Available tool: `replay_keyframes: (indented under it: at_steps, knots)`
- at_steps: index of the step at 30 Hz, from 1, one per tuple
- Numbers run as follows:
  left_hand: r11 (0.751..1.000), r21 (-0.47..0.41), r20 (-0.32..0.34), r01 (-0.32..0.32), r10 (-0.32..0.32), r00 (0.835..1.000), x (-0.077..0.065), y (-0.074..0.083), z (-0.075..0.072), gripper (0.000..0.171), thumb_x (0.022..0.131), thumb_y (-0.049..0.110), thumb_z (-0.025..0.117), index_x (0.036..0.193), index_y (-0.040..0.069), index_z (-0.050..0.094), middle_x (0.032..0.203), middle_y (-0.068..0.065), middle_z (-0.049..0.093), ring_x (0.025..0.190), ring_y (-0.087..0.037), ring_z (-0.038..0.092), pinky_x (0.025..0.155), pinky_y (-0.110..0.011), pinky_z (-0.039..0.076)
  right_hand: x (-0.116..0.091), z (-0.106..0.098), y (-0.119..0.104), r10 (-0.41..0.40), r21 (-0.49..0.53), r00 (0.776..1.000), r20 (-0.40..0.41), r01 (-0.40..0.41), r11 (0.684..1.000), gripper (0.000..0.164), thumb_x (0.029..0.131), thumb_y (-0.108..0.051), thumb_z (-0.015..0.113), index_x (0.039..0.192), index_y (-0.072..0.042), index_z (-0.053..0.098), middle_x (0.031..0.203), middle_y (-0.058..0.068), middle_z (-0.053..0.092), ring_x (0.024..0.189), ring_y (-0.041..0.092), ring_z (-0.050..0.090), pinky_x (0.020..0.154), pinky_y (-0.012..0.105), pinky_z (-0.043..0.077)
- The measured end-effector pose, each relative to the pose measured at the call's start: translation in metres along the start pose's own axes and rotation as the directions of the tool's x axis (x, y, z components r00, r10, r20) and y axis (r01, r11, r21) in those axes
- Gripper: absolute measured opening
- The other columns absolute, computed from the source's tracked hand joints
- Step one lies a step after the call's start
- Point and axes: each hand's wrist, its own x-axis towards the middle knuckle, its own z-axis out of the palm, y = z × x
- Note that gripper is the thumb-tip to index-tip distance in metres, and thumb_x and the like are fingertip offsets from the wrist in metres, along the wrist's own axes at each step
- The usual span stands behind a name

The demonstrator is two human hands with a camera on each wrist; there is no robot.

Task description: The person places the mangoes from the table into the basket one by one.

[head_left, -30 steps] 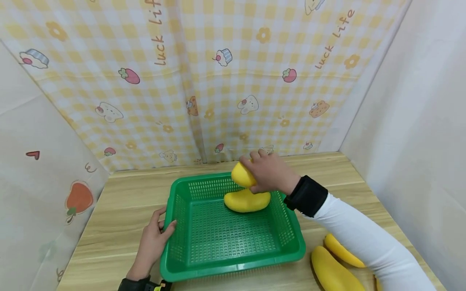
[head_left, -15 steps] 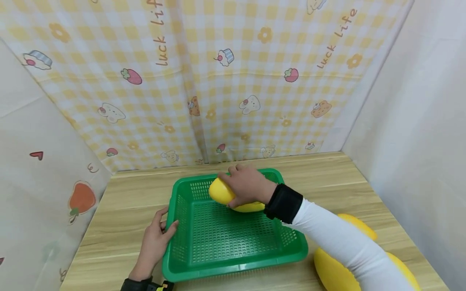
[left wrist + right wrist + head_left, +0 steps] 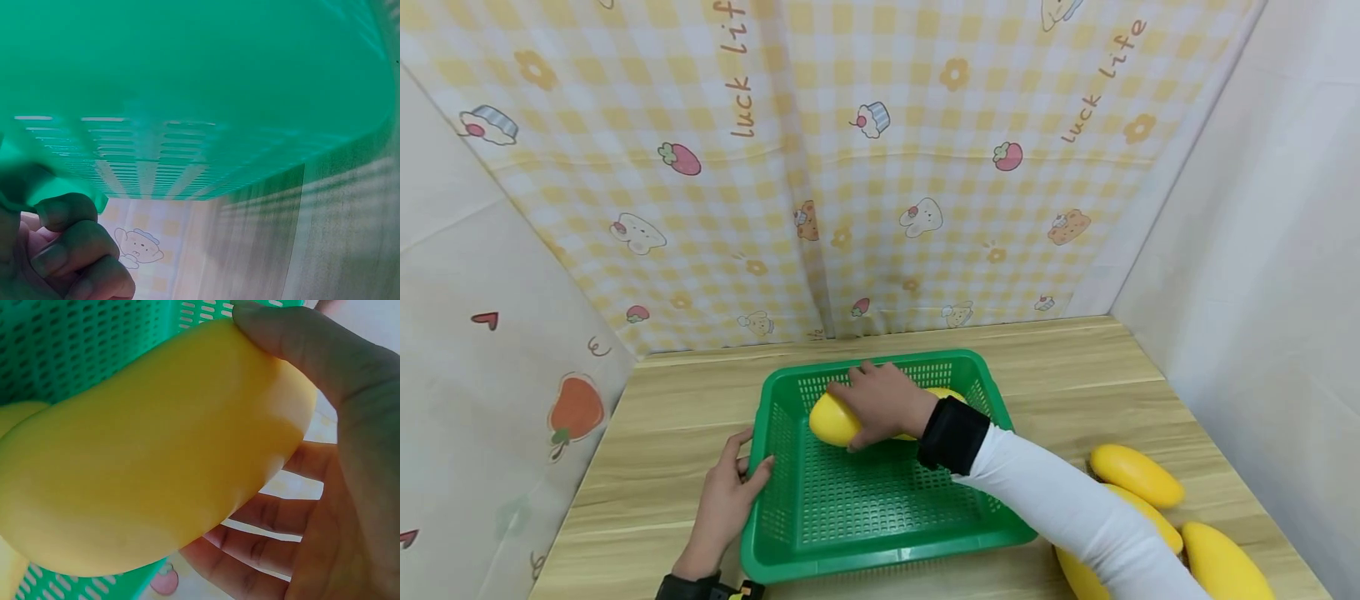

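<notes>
A yellow mango [image 3: 833, 419] is in my right hand [image 3: 883, 402], inside the back left part of a green plastic basket [image 3: 895, 553]. In the right wrist view, the thumb lies on one side of the mango [image 3: 144, 450] and the fingers on the other. Partly hidden behind that hand, another mango [image 3: 947, 393] lies in the basket. My left hand [image 3: 726, 492] holds the basket's left rim, thumb over the edge. Its curled fingers [image 3: 81, 244] show beside the basket wall [image 3: 187, 81] in the left wrist view.
Several more mangoes lie on the wooden table [image 3: 685, 425] right of the basket, including one mango [image 3: 1137, 475] farther back and one mango [image 3: 1225, 562] near the front. My right sleeve [image 3: 1045, 492] covers part of them. A checked curtain [image 3: 887, 183] hangs behind the table.
My right hand has moved left and down into the basket with the mango, passing over the other mango. The left hand keeps its hold on the rim.
</notes>
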Motion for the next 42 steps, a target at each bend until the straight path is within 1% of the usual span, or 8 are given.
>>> replay_keyframes:
  at_steps: [6,11,15,22,26,35,38,42]
  knots:
    - [1.000,-0.002,0.013,0.007,-0.007,1.000,0.001,0.000,0.002,0.049,0.095,0.008,0.059,0.139,0.001,0.037,0.080,-0.014,0.069,0.057,-0.018,0.066,0.045,-0.031,0.055,0.013,0.012,-0.013,0.017,-0.011,1.000,0.011,-0.017,1.000,0.081,0.072,-0.063,0.072,0.138,-0.023,0.048,0.113,0.006,0.060,0.099,0.023,0.056,0.075,0.034,0.050]
    - [1.000,-0.008,0.020,0.000,0.000,1.000,0.001,0.000,0.004,0.050,0.096,0.010,0.059,0.139,0.000,0.037,0.082,-0.015,0.069,0.058,-0.017,0.066,0.045,-0.030,0.055,0.023,0.022,-0.025,0.035,-0.047,0.999,0.038,-0.033,0.998,0.081,0.071,-0.063,0.072,0.138,-0.023,0.050,0.113,0.005,0.061,0.102,0.023,0.055,0.078,0.033,0.049]
    - [1.000,-0.008,0.024,0.008,-0.008,1.000,0.001,0.000,0.004,0.050,0.096,0.011,0.059,0.139,0.000,0.036,0.082,-0.015,0.069,0.057,-0.018,0.066,0.045,-0.031,0.055,0.029,0.026,-0.033,0.057,-0.076,0.998,0.038,-0.054,0.996,0.079,0.072,-0.063,0.071,0.137,-0.023,0.050,0.113,0.005,0.061,0.104,0.023,0.055,0.078,0.033,0.050]
    - [1.000,-0.003,0.031,0.031,-0.031,0.999,-0.001,0.003,0.003,0.051,0.096,0.012,0.058,0.141,0.001,0.034,0.082,-0.015,0.069,0.058,-0.018,0.066,0.046,-0.031,0.055,0.036,0.037,-0.048,0.065,-0.135,0.996,0.056,-0.057,0.989,0.077,0.074,-0.065,0.067,0.137,-0.024,0.049,0.113,0.005,0.059,0.103,0.022,0.053,0.074,0.031,0.051]
    - [0.999,-0.003,0.031,0.036,-0.036,0.999,-0.001,0.004,0.002,0.051,0.097,0.012,0.058,0.140,0.001,0.035,0.082,-0.015,0.069,0.058,-0.019,0.066,0.046,-0.031,0.055,0.039,0.038,-0.053,0.090,-0.162,0.994,0.069,-0.077,0.984,0.075,0.076,-0.065,0.066,0.137,-0.024,0.048,0.114,0.004,0.059,0.103,0.021,0.053,0.074,0.030,0.051]
    - [0.999,0.016,0.016,0.035,-0.036,0.999,-0.001,0.003,0.001,0.049,0.097,0.013,0.058,0.139,0.001,0.036,0.083,-0.015,0.069,0.059,-0.019,0.067,0.047,-0.030,0.055,0.038,0.035,-0.059,0.123,-0.154,0.986,0.112,-0.106,0.982,0.076,0.078,-0.063,0.067,0.139,-0.023,0.046,0.121,0.003,0.055,0.107,0.021,0.051,0.075,0.030,0.051]
    - [0.999,0.020,0.015,0.043,-0.043,0.999,0.000,0.002,0.001,0.050,0.097,0.013,0.059,0.139,0.001,0.036,0.084,-0.015,0.070,0.060,-0.018,0.067,0.048,-0.030,0.055,0.038,0.038,-0.059,0.122,-0.151,0.987,0.107,-0.105,0.983,0.078,0.076,-0.064,0.069,0.137,-0.021,0.048,0.119,0.003,0.057,0.105,0.020,0.053,0.076,0.030,0.052]
    - [0.999,0.015,0.018,0.050,-0.050,0.999,0.000,0.003,0.001,0.051,0.097,0.013,0.059,0.140,0.001,0.035,0.086,-0.017,0.070,0.060,-0.019,0.067,0.048,-0.031,0.056,0.039,0.044,-0.056,0.119,-0.117,0.988,0.102,-0.107,0.987,0.082,0.071,-0.066,0.072,0.135,-0.019,0.050,0.117,0.004,0.059,0.103,0.020,0.055,0.076,0.030,0.052]
